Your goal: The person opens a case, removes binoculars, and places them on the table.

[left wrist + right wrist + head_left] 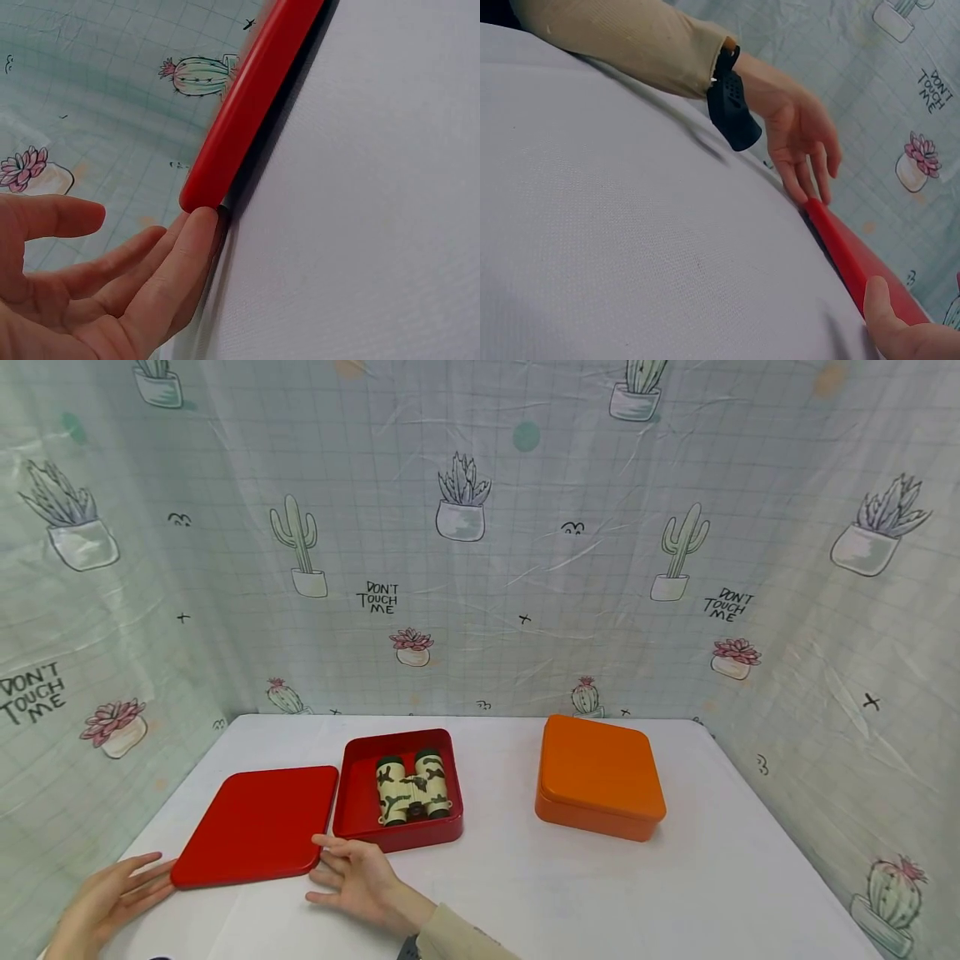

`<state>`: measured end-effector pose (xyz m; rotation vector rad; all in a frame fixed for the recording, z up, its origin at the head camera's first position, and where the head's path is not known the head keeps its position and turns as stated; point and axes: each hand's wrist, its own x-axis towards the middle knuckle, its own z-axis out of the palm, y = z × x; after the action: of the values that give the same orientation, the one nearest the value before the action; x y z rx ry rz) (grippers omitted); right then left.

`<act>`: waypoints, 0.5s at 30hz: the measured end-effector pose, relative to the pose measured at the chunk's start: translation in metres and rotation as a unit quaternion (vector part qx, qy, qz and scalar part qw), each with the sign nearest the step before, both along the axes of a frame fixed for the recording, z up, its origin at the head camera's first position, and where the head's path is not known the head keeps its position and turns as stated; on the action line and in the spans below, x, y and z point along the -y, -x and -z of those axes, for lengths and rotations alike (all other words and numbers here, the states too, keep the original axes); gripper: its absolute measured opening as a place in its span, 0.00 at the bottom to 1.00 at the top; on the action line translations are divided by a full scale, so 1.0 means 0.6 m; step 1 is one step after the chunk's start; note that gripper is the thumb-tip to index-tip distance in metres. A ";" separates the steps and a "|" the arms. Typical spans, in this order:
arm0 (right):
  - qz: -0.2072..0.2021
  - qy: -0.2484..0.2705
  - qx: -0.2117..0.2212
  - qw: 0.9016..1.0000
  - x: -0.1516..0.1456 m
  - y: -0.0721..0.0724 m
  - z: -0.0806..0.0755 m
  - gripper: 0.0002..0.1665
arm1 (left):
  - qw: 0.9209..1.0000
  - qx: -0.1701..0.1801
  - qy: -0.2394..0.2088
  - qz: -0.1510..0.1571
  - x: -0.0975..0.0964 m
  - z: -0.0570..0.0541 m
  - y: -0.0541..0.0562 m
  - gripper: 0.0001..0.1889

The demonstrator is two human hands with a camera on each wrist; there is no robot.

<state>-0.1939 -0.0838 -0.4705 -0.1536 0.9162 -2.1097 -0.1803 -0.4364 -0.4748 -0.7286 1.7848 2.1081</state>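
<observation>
A flat red lid (258, 827) lies at the left of the table, a dark strip of shadow along its underside in the left wrist view. At its near left corner is my left hand (112, 902), fingers extended and fingertips right at the edge (202, 199). My right hand (363, 881) is at the near right corner, fingers spread and only lightly bent, one fingertip overlapping the rim. Just right of the lid stands an uncovered red box (397, 839) with camouflage-patterned binoculars (414, 789) inside.
An orange box (600, 777) with its lid on stands toward the back right of the white table (720, 877). Cactus-printed cloth (525, 552) hangs behind and on both sides. A dark strap (731, 109) is around the left wrist.
</observation>
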 end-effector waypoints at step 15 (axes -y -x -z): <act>-0.001 -0.007 0.005 1.000 -0.002 0.002 0.004 0.31 | 0.997 0.010 -0.072 -0.005 0.007 -0.005 -0.008 0.34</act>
<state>-0.1948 -0.0827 -0.4728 -0.1371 0.9254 -2.1009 -0.1757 -0.4408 -0.4717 -0.7202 1.6027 2.2006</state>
